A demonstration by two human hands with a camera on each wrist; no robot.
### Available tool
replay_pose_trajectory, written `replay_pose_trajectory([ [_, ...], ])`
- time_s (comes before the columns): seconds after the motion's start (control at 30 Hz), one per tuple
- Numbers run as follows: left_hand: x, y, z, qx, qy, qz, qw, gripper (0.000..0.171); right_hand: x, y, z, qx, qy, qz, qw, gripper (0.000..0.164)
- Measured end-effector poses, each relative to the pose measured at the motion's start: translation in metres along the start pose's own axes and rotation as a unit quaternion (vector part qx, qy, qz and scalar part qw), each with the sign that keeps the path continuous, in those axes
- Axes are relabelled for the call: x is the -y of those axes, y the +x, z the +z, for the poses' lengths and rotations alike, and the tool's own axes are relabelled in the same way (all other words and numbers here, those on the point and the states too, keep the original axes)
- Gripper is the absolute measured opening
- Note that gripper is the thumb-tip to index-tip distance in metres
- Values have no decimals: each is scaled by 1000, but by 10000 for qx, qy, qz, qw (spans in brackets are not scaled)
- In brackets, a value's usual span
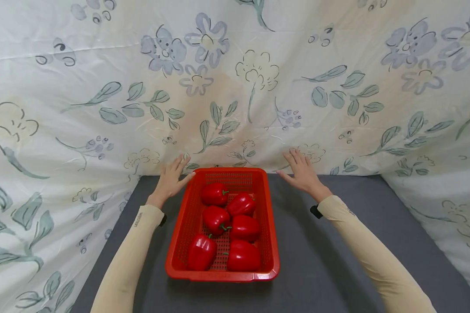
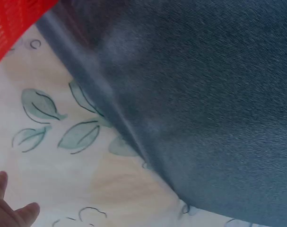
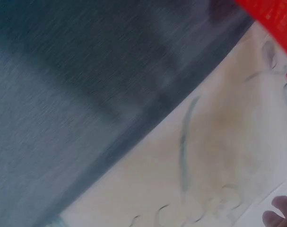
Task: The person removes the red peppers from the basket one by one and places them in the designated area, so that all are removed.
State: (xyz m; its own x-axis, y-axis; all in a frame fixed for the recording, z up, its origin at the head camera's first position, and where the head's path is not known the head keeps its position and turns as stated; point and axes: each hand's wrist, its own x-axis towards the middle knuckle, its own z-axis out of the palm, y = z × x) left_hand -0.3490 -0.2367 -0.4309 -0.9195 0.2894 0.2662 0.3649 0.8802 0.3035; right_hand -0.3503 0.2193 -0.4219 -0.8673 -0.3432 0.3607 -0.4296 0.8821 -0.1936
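Observation:
A red plastic basket (image 1: 275, 243) with perforated walls holds several glossy red bell peppers (image 1: 244, 228) with green stems. My left hand (image 1: 170, 181), fingers spread, is at the basket's far left corner, its thumb overlapping the rim in the head view. My right hand (image 1: 300, 173) is held apart from the basket's far right corner, fingers extended and holding nothing. In the left wrist view only some fingertips (image 2: 27, 213) show at the lower left. The right wrist view catches a few fingertips (image 3: 281, 206) at its lower right corner.
The basket stands on a dark grey table (image 1: 309, 269). A white cloth (image 1: 227, 95) with printed flowers and leaves hangs behind the table and along both sides. Dark bands with small devices (image 1: 316, 211) sit at both wrists, below beige sleeves.

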Motion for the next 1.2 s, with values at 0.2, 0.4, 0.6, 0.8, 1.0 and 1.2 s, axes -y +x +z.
replay_pose_trajectory([
  [0.2,-12,3,1,337,-318,12,9989,74,27,2,0,339,266,-252,9988,74],
  [0.4,-25,5,2,680,-499,-17,9964,74,49,4,0,806,491,-504,9943,76],
  [0.6,-32,5,7,830,-500,55,9953,74,66,0,3,1080,772,-852,9875,75],
  [0.8,-38,2,13,782,-507,57,9956,73,74,-4,12,1325,800,-1122,9816,75],
  [1.0,-37,0,20,621,-431,82,9971,71,81,-3,21,1406,748,-1411,9771,74],
  [1.2,-35,-1,27,501,-464,144,9976,69,92,-3,26,1538,761,-1605,9720,71],
])
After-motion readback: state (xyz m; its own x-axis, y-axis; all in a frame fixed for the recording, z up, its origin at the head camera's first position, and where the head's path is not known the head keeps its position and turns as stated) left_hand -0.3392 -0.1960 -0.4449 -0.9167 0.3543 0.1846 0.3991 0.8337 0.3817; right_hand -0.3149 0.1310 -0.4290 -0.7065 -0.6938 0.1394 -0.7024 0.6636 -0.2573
